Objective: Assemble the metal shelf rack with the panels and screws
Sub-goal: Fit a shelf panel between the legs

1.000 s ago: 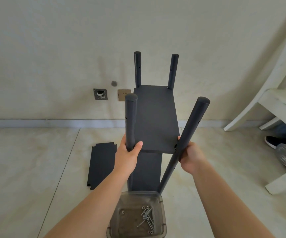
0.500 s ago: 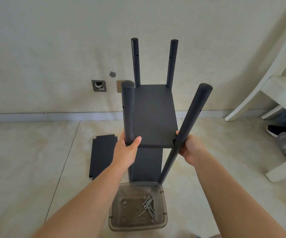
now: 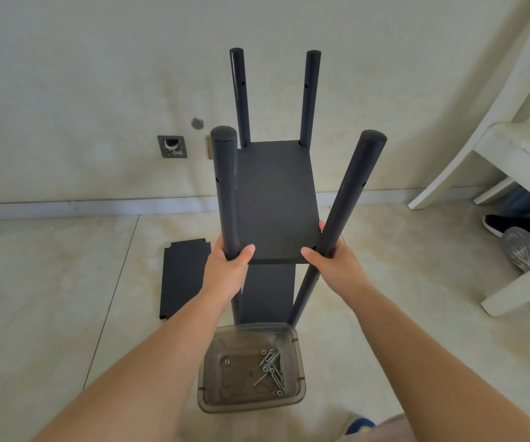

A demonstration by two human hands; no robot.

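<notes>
Two hands hold the rack, one on each near post. The left hand (image 3: pixel 225 269) has its fingers curled tight around the near left post (image 3: pixel 225 193), thumb showing on the right side of it. The right hand (image 3: pixel 332 266) wraps its fingers around the near right post (image 3: pixel 343 215), which leans out to the right at the top. Both hands grip at the near edge of the fitted shelf panel (image 3: pixel 276 199), which sits flat between the four posts and runs long-way from the person toward the wall. All posts point up; the two far posts (image 3: pixel 239 97) stand near the wall. A lower panel (image 3: pixel 267 291) shows below, between the arms. The loose panel (image 3: pixel 184 279) lies flat on the floor (image 3: pixel 50 282), left of the rack, nearer the left hand, its long side pointing near to far. The tub (image 3: pixel 251 403) with the screws (image 3: pixel 271 368) sits close in, between both arms.
</notes>
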